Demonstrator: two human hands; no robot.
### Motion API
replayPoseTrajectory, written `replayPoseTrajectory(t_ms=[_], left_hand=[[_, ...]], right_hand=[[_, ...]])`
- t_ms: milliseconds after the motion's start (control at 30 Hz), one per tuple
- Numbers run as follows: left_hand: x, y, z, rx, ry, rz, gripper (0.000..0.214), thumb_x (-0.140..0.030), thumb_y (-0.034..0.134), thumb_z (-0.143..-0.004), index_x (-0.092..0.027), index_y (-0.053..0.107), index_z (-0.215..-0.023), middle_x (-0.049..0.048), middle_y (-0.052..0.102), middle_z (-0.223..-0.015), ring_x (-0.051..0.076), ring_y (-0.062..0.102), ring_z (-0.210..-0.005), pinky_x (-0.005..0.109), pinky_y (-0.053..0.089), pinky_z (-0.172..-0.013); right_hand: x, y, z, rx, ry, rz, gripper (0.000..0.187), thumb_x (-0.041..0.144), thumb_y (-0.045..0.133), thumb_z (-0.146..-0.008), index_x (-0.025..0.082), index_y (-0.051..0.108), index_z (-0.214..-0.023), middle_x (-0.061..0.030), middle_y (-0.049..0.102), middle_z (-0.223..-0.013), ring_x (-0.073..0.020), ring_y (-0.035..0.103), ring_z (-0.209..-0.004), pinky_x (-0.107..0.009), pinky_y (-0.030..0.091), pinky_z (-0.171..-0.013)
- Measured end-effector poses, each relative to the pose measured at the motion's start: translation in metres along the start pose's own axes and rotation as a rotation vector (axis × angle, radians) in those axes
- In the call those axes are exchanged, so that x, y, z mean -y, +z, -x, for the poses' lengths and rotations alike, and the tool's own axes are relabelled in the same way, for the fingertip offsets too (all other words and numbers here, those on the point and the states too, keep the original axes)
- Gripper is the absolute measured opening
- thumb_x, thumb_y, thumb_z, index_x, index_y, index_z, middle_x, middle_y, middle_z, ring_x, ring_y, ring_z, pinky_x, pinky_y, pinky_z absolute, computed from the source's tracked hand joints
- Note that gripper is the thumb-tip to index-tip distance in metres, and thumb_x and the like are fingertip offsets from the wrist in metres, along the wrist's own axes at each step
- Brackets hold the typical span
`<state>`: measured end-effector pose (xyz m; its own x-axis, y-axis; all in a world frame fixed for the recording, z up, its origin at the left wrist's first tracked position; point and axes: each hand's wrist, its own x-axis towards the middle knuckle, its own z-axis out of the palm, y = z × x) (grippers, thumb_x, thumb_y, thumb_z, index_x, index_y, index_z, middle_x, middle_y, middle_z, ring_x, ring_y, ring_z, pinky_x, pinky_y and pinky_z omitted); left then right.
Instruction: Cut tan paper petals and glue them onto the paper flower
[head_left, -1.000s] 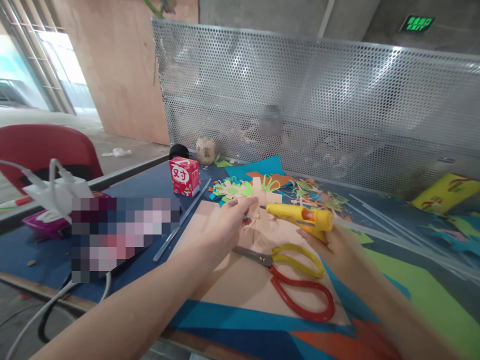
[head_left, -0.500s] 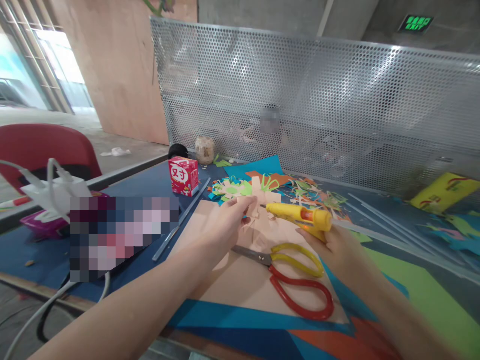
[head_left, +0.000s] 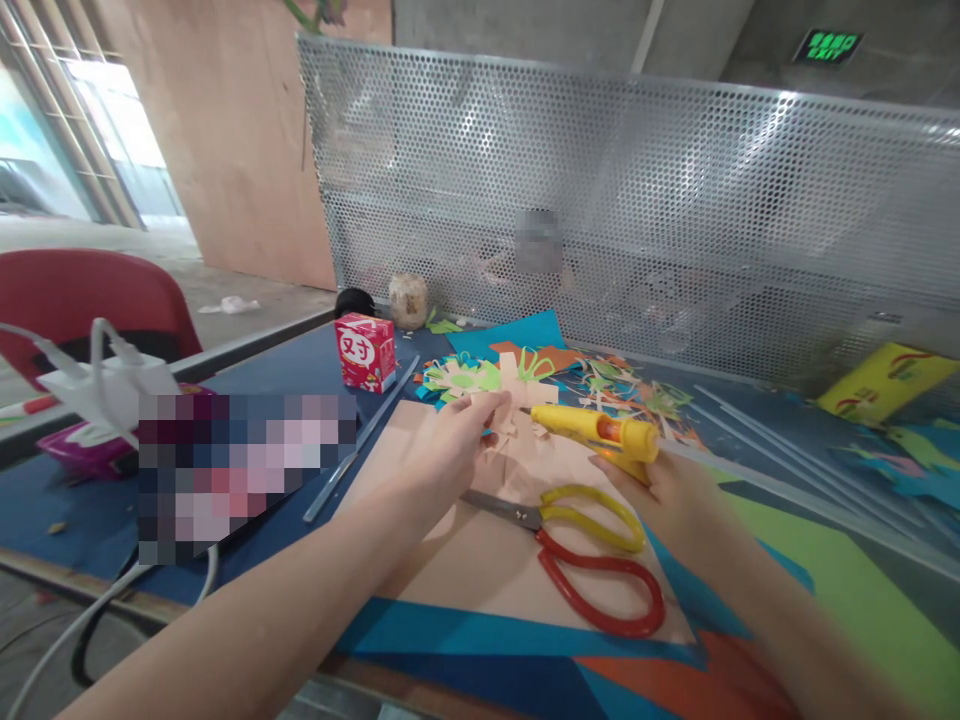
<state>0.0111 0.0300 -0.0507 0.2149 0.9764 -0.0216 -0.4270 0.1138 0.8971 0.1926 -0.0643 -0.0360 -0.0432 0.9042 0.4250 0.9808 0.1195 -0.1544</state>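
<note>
In my right hand (head_left: 660,490) is a yellow hot glue gun (head_left: 600,430), its dark nozzle pointing left. My left hand (head_left: 465,430) pinches a small piece of peach paper (head_left: 508,412) just left of that nozzle; whether the tip touches the paper I cannot tell. Scissors (head_left: 592,560) with one yellow and one red handle lie below both hands on a sheet of peach paper (head_left: 435,580). Part of the blades is hidden under my left hand. Just beyond, green and peach paper flowers (head_left: 465,375) sit on the table.
A red drink carton (head_left: 366,352) and a jar (head_left: 408,300) stand at the back left. Clear glue sticks (head_left: 795,450) lie at right, near a yellow packet (head_left: 889,382). A white power adapter (head_left: 112,390) with cables is at left. Perforated metal screen (head_left: 600,200) closes the back.
Almost nothing differs. The whole view has shifted very slightly; both hands keep their hold, with the glue gun's nozzle still beside the peach paper.
</note>
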Motion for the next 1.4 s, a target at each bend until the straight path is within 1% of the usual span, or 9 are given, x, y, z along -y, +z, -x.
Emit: replayPoseTrajectory(t_ms=[367, 633, 867, 967, 1067, 1133, 1200, 1300, 1400], left_hand=[[0.003, -0.002, -0.006, -0.047, 0.015, 0.011, 0.021, -0.030, 0.065, -0.057, -0.016, 0.050, -0.054, -0.0035, 0.042, -0.054, 0.008, 0.042, -0.048, 0.022, 0.032, -0.045], [0.003, -0.002, -0.004, -0.017, 0.031, -0.015, 0.023, -0.033, 0.064, -0.059, -0.016, 0.049, -0.055, -0.0029, 0.044, -0.056, 0.008, 0.042, -0.049, 0.021, 0.032, -0.045], [-0.007, 0.006, 0.003, -0.123, 0.008, -0.079, 0.023, -0.031, 0.069, -0.053, -0.016, 0.052, -0.056, -0.0029, 0.047, -0.055, 0.008, 0.044, -0.049, 0.020, 0.032, -0.046], [-0.007, 0.005, 0.002, -0.148, 0.028, -0.109, 0.024, -0.032, 0.069, -0.054, -0.016, 0.052, -0.056, -0.0027, 0.049, -0.055, 0.008, 0.045, -0.048, 0.020, 0.032, -0.044], [-0.005, 0.002, -0.002, -0.118, 0.019, -0.094, 0.022, -0.032, 0.068, -0.056, -0.016, 0.053, -0.060, -0.0015, 0.053, -0.058, 0.008, 0.048, -0.049, 0.021, 0.034, -0.044], [-0.004, 0.000, -0.004, -0.089, -0.010, -0.053, 0.020, -0.032, 0.067, -0.057, -0.016, 0.054, -0.062, -0.0014, 0.054, -0.058, 0.009, 0.050, -0.047, 0.021, 0.035, -0.044], [-0.004, 0.000, -0.005, -0.062, -0.032, -0.009, 0.019, -0.030, 0.067, -0.057, -0.016, 0.053, -0.061, -0.0021, 0.054, -0.055, 0.008, 0.048, -0.044, 0.022, 0.036, -0.043], [-0.006, 0.001, -0.006, -0.029, -0.045, 0.049, 0.019, -0.026, 0.067, -0.056, -0.016, 0.052, -0.058, -0.0027, 0.052, -0.051, 0.008, 0.048, -0.043, 0.021, 0.035, -0.042], [-0.008, 0.002, -0.005, -0.037, -0.059, 0.093, 0.022, -0.023, 0.069, -0.054, -0.016, 0.048, -0.055, -0.0052, 0.047, -0.046, 0.006, 0.043, -0.038, 0.020, 0.033, -0.039]], right_hand=[[0.001, -0.006, -0.001, 0.010, 0.025, -0.023, 0.032, 0.044, 0.037, -0.082, 0.019, 0.057, -0.077, -0.0044, 0.062, -0.060, -0.0205, 0.058, -0.053, -0.026, 0.036, -0.046], [-0.001, -0.006, -0.001, 0.018, 0.002, 0.039, 0.032, 0.042, 0.036, -0.084, 0.019, 0.057, -0.079, -0.0062, 0.064, -0.066, -0.0210, 0.059, -0.058, -0.027, 0.037, -0.048], [0.002, -0.001, -0.004, -0.019, 0.016, 0.112, 0.030, 0.040, 0.037, -0.083, 0.018, 0.058, -0.082, -0.0063, 0.062, -0.062, -0.0229, 0.059, -0.056, -0.029, 0.039, -0.048], [0.001, -0.002, -0.007, -0.092, 0.038, 0.018, 0.025, 0.037, 0.041, -0.080, 0.018, 0.055, -0.088, -0.0085, 0.065, -0.073, -0.0249, 0.061, -0.067, -0.031, 0.042, -0.053], [-0.006, -0.005, -0.012, -0.144, 0.248, -0.269, 0.024, 0.039, 0.049, -0.076, 0.018, 0.049, -0.087, -0.0088, 0.065, -0.074, -0.0226, 0.062, -0.059, -0.031, 0.045, -0.050], [-0.015, -0.008, -0.016, -0.120, 0.436, -0.484, 0.025, 0.043, 0.052, -0.073, 0.020, 0.046, -0.080, -0.0049, 0.062, -0.061, -0.0208, 0.060, -0.045, -0.031, 0.045, -0.042], [-0.027, -0.010, -0.020, -0.088, 0.526, -0.620, 0.025, 0.045, 0.053, -0.071, 0.022, 0.044, -0.071, -0.0012, 0.058, -0.050, -0.0206, 0.059, -0.041, -0.030, 0.046, -0.040], [-0.046, -0.011, -0.024, -0.068, 0.609, -0.562, 0.030, 0.047, 0.048, -0.074, 0.022, 0.042, -0.059, -0.0017, 0.055, -0.045, -0.0199, 0.059, -0.040, -0.029, 0.046, -0.041], [-0.059, -0.010, -0.022, -0.041, 0.668, -0.237, 0.037, 0.048, 0.039, -0.079, 0.019, 0.047, -0.058, -0.0087, 0.060, -0.051, -0.0205, 0.059, -0.042, -0.029, 0.042, -0.040]])
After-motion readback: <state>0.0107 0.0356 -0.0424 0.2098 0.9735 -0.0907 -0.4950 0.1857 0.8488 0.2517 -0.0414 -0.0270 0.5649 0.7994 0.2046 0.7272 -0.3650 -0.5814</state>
